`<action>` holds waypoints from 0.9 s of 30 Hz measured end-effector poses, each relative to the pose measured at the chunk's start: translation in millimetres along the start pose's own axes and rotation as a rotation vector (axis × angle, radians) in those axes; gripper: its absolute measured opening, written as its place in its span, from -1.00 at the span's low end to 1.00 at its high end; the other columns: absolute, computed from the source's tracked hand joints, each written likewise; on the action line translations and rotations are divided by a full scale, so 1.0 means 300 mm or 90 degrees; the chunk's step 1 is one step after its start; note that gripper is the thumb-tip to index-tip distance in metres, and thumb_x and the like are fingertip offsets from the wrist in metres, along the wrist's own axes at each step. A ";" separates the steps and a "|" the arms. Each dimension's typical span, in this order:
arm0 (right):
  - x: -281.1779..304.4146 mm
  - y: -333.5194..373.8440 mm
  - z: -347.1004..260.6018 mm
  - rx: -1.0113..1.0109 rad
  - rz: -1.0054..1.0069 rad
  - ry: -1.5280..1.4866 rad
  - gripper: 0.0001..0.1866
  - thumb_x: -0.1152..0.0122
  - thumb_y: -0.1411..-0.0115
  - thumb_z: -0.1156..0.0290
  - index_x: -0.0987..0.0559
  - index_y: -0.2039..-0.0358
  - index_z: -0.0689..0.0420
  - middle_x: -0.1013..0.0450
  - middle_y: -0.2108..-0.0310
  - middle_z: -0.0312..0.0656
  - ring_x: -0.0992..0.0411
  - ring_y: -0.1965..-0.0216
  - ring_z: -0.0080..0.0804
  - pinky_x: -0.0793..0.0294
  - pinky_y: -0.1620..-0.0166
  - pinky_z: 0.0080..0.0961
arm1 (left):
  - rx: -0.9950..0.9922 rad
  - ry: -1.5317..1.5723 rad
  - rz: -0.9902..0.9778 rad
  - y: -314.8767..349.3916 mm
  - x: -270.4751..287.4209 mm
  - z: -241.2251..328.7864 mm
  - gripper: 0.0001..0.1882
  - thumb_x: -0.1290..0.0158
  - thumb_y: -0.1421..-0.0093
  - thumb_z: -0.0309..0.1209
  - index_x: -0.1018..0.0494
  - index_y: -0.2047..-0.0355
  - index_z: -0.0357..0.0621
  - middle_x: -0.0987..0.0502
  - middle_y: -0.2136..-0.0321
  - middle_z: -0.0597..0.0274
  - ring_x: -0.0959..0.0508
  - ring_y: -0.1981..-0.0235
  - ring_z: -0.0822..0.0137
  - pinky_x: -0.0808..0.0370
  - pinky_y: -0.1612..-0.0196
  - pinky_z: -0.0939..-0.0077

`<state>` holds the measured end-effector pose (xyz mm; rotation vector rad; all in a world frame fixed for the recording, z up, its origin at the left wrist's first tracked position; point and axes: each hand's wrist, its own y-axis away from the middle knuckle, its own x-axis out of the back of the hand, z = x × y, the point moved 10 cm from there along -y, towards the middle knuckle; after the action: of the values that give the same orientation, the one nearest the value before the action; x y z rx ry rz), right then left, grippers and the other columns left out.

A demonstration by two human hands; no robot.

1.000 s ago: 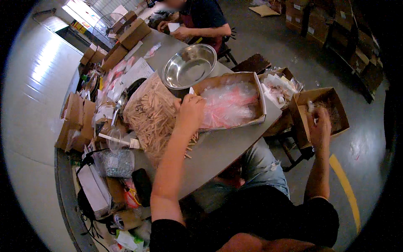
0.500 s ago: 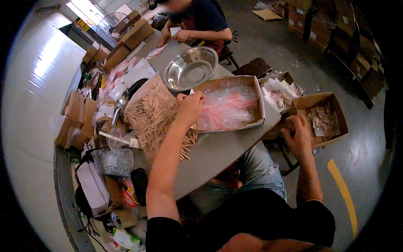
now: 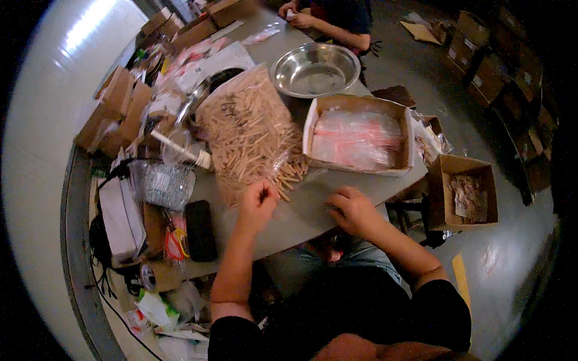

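Observation:
My left hand [image 3: 259, 206] is at the near edge of a large clear bag of short wooden sticks [image 3: 250, 129]. Its fingers are curled into a pinch, and a faint clear plastic bag with a reddish line seems to hang from them. To its right, my right hand [image 3: 354, 212] hovers over the table's front edge, fingers loosely bent and apart, with nothing visible in them. Beyond the right hand, a white-edged cardboard box [image 3: 308, 129] holds a pile of clear zip bags with red strips [image 3: 358, 138]. Some sticks [image 3: 289, 180] spill from the large bag's mouth.
A steel basin [image 3: 316, 69] stands behind the box. A carton with brown scraps [image 3: 436, 195] is right of the table. Left are a black phone-like slab [image 3: 200, 230], a bag of metal pieces [image 3: 165, 183] and orange-handled scissors [image 3: 176, 243]. A co-worker's arm [image 3: 337, 33] rests opposite.
My left hand has left the box of zip bags and come nearer, beside the sticks. My right hand has moved left from the scrap carton to the table's edge. The view has shifted.

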<state>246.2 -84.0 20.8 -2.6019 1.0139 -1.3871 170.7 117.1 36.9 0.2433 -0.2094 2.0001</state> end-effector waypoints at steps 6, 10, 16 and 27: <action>-0.166 -0.217 -0.154 0.046 0.001 0.107 -0.47 -0.29 -0.02 0.30 -0.40 -0.01 0.14 -0.25 -0.06 0.00 -0.22 -0.08 0.03 -0.34 -0.06 -0.15 | 0.011 -0.355 0.310 0.318 0.186 -0.070 -0.81 -0.12 -0.08 -0.52 -0.40 0.28 -0.25 -0.39 0.24 0.05 -0.50 0.36 0.25 -0.49 0.30 0.40; -0.273 -0.330 -0.238 0.132 0.012 0.203 -0.39 -0.31 -0.01 0.19 -0.37 -0.07 0.12 -0.17 -0.16 -0.06 -0.09 -0.21 0.01 -0.21 -0.17 -0.07 | -0.187 -0.552 0.397 0.422 0.172 0.003 -0.74 -0.18 -0.05 -0.48 -0.44 0.22 -0.22 -0.40 0.18 0.03 -0.47 0.18 0.12 -0.48 0.18 0.34; -0.358 -0.342 -0.265 0.153 -0.095 0.160 -0.34 -0.29 -0.03 0.15 -0.34 -0.13 0.06 -0.21 -0.15 -0.06 -0.07 -0.25 0.01 -0.03 -0.27 -0.06 | -0.249 -0.554 0.064 0.461 0.066 -0.018 -0.66 -0.24 0.03 -0.39 -0.51 0.21 -0.16 -0.45 0.20 0.18 -0.46 0.17 0.14 -0.44 0.10 0.31; -0.255 -0.121 -0.221 0.094 -0.101 0.251 -0.27 -0.23 -0.08 0.16 -0.23 -0.26 0.01 -0.03 -0.32 -0.10 0.05 -0.34 0.03 0.05 -0.27 0.10 | -0.239 -0.329 0.113 0.489 0.114 -0.089 -0.86 -0.11 -0.05 -0.54 -0.53 0.34 -0.15 -0.53 0.39 0.13 -0.53 0.34 0.07 -0.48 0.30 0.23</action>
<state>185.7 4.9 15.9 -2.3994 0.7054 -1.9852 21.5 91.2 14.5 0.5095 -0.9523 1.9910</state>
